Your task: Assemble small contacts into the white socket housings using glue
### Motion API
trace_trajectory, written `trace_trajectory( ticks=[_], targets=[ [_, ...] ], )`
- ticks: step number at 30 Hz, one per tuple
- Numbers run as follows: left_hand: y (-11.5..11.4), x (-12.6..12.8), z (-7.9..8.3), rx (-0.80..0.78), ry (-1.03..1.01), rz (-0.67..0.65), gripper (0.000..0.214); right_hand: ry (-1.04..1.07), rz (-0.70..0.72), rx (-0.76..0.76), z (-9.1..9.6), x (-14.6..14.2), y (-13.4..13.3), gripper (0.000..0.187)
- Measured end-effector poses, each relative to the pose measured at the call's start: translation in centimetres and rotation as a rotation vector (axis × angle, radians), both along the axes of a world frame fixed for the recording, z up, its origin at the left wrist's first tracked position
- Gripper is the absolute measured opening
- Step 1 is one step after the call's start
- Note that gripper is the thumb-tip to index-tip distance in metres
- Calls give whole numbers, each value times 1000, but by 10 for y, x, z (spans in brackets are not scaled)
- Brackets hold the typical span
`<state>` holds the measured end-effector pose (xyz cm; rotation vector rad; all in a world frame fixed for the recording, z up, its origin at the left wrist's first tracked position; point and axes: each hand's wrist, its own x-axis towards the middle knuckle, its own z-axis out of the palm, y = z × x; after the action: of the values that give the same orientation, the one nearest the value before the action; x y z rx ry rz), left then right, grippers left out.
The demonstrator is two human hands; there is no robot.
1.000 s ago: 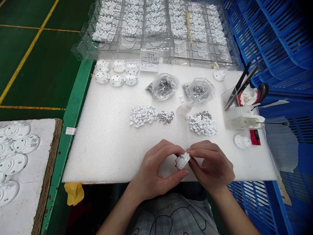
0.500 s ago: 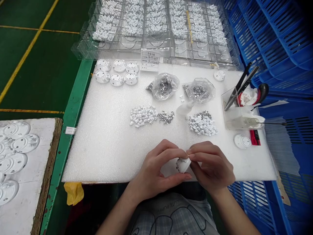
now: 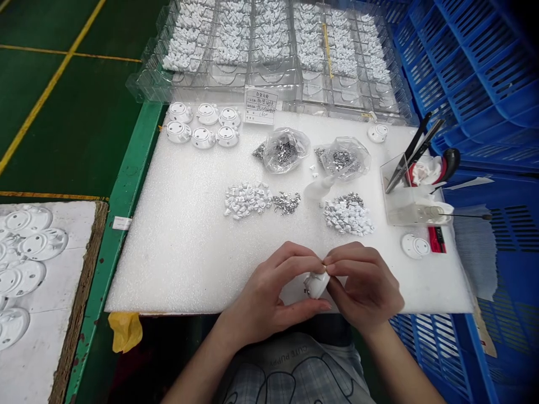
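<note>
Here we go: the left hand (image 3: 265, 294) and right hand (image 3: 364, 283) pinch a small round white plastic piece (image 3: 318, 285) between closely set fingertips (image 3: 337, 268), just above the near edge of the white foam sheet (image 3: 168, 269). Six matching white round pieces (image 3: 203, 137) sit in two rows at the far left, while a heap of small white parts (image 3: 246, 200) and silver metal bits (image 3: 286, 203) remain mid-sheet.

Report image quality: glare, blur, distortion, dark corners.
Head view: glare glints off the clear plastic tray; the blue plastic crate bends with lens distortion and darkens into the top right corner; light on the white foam sheet is even; the left hand and right hand on the white part look fairly sharp.
</note>
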<state>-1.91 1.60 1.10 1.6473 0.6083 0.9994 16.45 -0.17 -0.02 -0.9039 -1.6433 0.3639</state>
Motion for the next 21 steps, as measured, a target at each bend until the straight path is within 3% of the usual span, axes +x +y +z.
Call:
trace_trajectory(
  ticks=[9,21],
  targets=[
    [1,1,1,-59,-21,-9,36,46,34,-148,2,2,0,31],
    [-2,-1,-1,-87,-7,61,35,4,34,-136,1,0,-1,29]
  ],
)
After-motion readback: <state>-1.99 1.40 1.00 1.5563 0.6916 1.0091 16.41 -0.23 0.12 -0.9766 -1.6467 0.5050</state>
